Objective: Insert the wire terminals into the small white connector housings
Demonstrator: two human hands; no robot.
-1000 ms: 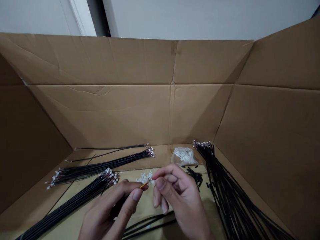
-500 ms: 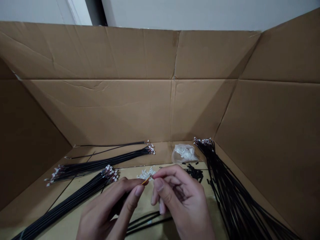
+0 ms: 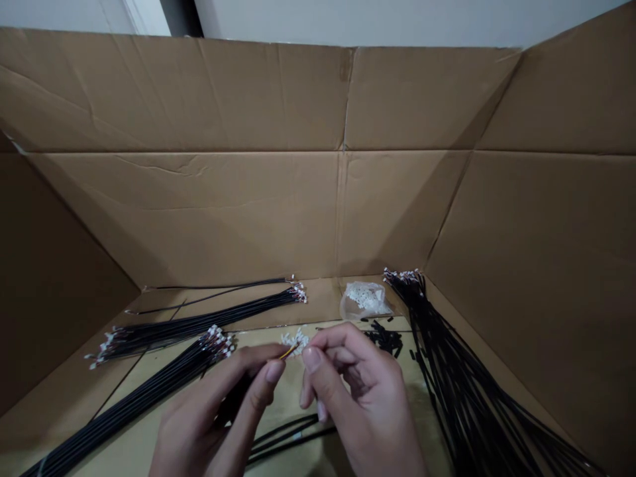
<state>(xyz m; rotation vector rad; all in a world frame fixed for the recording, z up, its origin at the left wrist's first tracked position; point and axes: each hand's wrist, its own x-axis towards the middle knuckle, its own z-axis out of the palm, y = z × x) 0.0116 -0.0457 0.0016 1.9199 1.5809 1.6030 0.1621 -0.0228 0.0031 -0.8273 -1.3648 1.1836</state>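
Note:
Thin coloured wires (image 3: 287, 354), one of them yellow, stick out of a pinch between the thumb and index finger of my left hand (image 3: 223, 407). Their tips point toward my right hand (image 3: 365, 391), whose thumb and index finger are pressed together close by. Whatever those right fingertips hold is too small to make out. Just behind the fingertips lies a loose pile of small white connectors (image 3: 294, 338). Several black cables (image 3: 293, 437) run under and between my hands on the cardboard.
Bundles of black cables with white-connector ends lie at left (image 3: 144, 394) and back left (image 3: 209, 317). A clear bag of white pieces (image 3: 365, 299) sits at the back, near short black tubes (image 3: 385, 339). A big cable bundle (image 3: 462, 371) fills the right. Cardboard walls (image 3: 238, 212) enclose everything.
My left hand has drawn slightly left, so the gap between the wire tips and my right fingertips looks a little wider. The view has tilted slightly. The cables and piles lie as before.

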